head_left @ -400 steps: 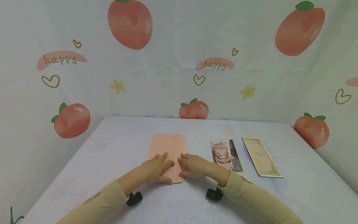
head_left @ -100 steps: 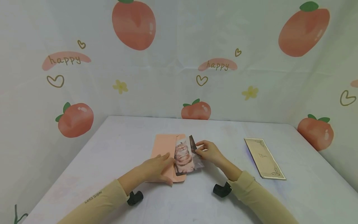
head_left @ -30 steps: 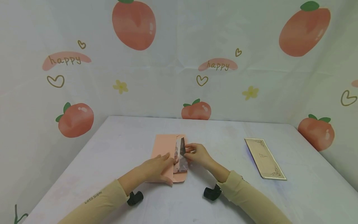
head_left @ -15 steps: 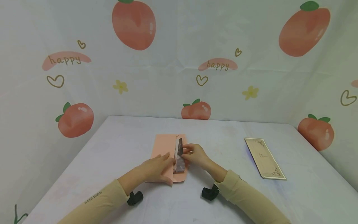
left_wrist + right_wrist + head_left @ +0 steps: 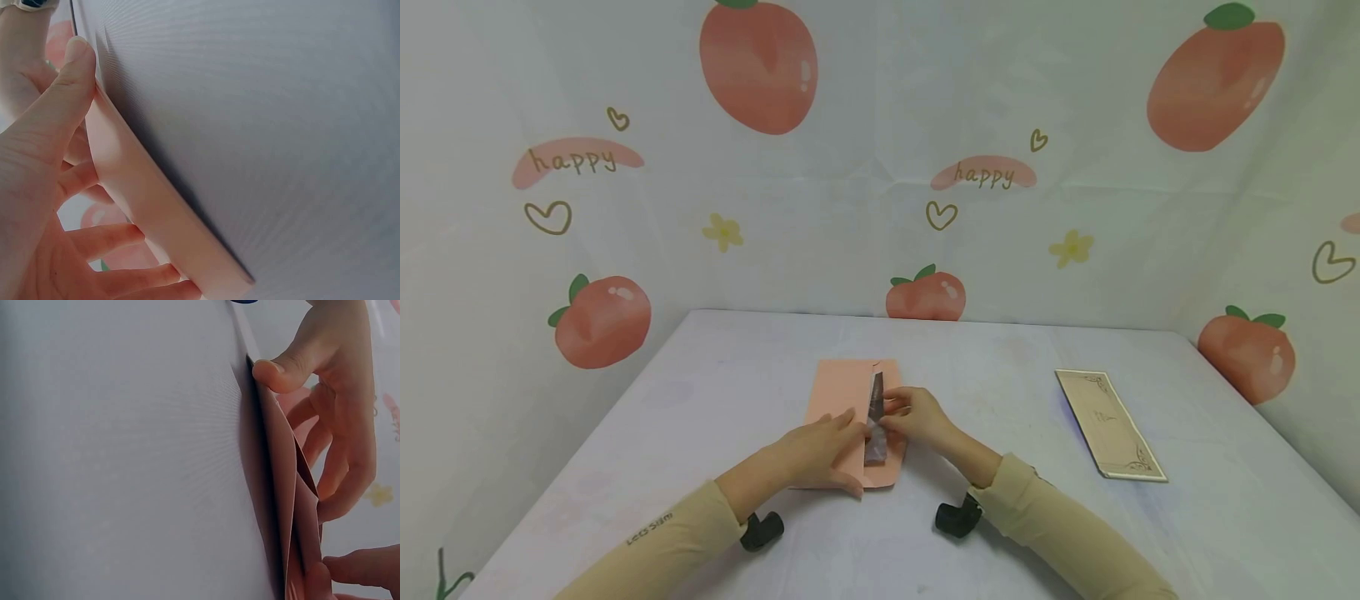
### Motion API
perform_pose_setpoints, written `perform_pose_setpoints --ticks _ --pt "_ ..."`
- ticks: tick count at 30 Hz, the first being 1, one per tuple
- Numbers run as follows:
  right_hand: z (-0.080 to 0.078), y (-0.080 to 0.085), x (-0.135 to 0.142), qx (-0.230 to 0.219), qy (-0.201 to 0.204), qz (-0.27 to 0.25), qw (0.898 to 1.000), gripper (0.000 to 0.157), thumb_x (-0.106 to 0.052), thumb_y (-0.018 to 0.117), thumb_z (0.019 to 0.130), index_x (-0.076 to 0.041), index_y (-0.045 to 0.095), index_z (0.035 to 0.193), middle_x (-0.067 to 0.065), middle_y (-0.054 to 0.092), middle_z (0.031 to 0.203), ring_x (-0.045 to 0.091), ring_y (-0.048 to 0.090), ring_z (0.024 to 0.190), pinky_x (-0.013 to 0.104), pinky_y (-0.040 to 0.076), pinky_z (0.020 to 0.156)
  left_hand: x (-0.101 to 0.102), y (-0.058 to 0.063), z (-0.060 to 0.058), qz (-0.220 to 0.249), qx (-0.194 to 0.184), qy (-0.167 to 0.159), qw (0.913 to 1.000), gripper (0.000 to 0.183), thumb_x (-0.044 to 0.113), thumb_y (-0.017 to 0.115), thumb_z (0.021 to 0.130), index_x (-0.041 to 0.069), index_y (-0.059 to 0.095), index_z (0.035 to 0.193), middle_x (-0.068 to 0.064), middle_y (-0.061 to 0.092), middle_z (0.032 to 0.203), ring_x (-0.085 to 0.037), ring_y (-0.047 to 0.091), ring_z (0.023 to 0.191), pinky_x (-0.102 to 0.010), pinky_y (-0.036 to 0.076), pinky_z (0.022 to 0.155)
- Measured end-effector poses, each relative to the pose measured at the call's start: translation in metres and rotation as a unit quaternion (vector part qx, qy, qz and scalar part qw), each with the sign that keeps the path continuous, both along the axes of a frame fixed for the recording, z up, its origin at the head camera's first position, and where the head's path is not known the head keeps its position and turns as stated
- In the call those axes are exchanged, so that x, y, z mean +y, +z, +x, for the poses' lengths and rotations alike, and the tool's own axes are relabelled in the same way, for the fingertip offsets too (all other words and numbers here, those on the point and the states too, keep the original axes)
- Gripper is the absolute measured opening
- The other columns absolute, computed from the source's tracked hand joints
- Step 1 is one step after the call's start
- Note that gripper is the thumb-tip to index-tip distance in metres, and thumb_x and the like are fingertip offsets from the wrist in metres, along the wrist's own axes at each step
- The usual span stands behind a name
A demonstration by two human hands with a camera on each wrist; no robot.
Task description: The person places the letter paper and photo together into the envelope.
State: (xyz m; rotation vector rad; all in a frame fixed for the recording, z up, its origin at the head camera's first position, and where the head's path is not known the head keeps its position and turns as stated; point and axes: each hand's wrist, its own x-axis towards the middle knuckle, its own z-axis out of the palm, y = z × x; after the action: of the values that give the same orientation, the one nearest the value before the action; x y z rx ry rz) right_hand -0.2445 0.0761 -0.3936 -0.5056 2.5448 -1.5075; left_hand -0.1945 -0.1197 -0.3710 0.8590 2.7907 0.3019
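Note:
A pink envelope [image 5: 838,383] lies flat in the middle of the table. My left hand [image 5: 820,450] rests on its left part with fingers spread, the thumb near the lower edge. The cat photo card [image 5: 876,446] sits mostly inside the envelope's pocket; only a narrow dark strip shows, and the cat picture is hidden. My right hand [image 5: 925,421] pinches the card's right edge between thumb and fingers. In the right wrist view, the envelope's pocket [image 5: 284,450] gapes a little, with the left hand [image 5: 344,406] beyond it.
A gold card-like rectangle [image 5: 1108,423] with ornamented corners lies on the right side of the white table [image 5: 1000,358]. Black wrist cameras sit under both wrists. Behind hangs a white cloth [image 5: 820,183] printed with peaches and flowers.
Earlier the card lay apart, right of the envelope; then my right hand brought it over. In the last second it has slid left, deeper into the pocket. The left hand stays put.

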Motion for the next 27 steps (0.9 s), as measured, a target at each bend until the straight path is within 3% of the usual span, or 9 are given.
perform_pose_setpoints --ticks 8,27 --pt "0.000 0.000 -0.003 0.009 0.018 0.002 1.000 0.044 0.002 0.066 0.078 0.015 0.053 0.118 0.028 0.067 0.099 0.034 0.068 0.090 0.028 0.056 0.072 -0.001 0.001 0.001 0.008 -0.004 0.001 1.0000 0.073 0.057 0.069 0.072 0.022 0.043 0.130 -0.023 0.035 0.147 -0.053 0.040 0.126 -0.060 0.044 0.093" --pt "0.000 -0.002 -0.013 -0.005 0.008 -0.003 1.000 0.045 0.002 0.068 0.077 0.014 0.054 0.118 0.026 0.067 0.099 0.034 0.068 0.091 0.030 0.057 0.074 -0.001 0.001 0.001 0.007 -0.001 -0.005 1.0000 0.069 0.058 0.068 0.073 0.021 0.044 0.126 -0.021 0.036 0.147 -0.053 0.041 0.125 -0.058 0.046 0.090"
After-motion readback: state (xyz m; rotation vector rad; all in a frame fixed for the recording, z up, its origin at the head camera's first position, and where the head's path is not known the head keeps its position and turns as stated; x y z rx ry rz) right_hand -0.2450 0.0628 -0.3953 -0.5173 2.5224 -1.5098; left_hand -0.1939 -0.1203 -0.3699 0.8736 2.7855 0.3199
